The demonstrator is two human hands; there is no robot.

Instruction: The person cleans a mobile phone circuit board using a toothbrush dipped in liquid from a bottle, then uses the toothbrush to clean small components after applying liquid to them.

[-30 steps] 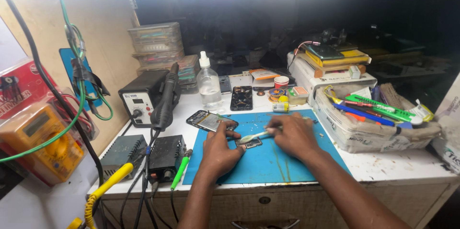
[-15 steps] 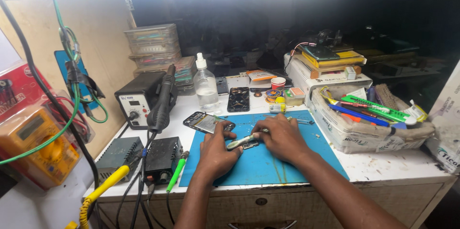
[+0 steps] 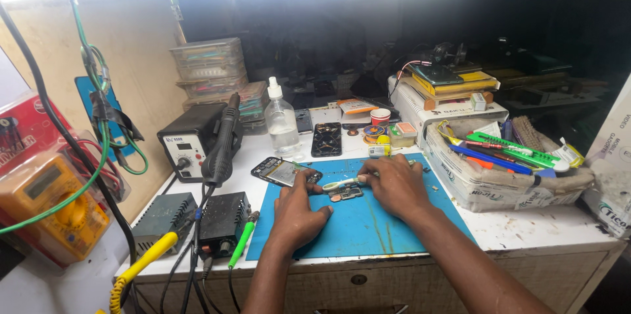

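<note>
On a blue work mat [image 3: 368,222], my left hand [image 3: 297,212] lies palm down, its fingertips pressing beside a small dark circuit board [image 3: 346,192]. My right hand [image 3: 393,186] grips a pale green tool [image 3: 340,184] whose tip rests over that board. A phone body with its back off [image 3: 284,171] lies at the mat's far left corner, just beyond my left fingers.
A black hot-air station [image 3: 190,140] with its handpiece [image 3: 222,146] stands at left, two small black boxes [image 3: 197,217] before it. A clear squeeze bottle [image 3: 282,123], a phone frame [image 3: 327,139], a yellow multimeter [image 3: 49,205], and a box of screwdrivers [image 3: 506,156] at right.
The view has shifted slightly. Both hands stay on the mat at the small board, with the right hand's tool still over it.
</note>
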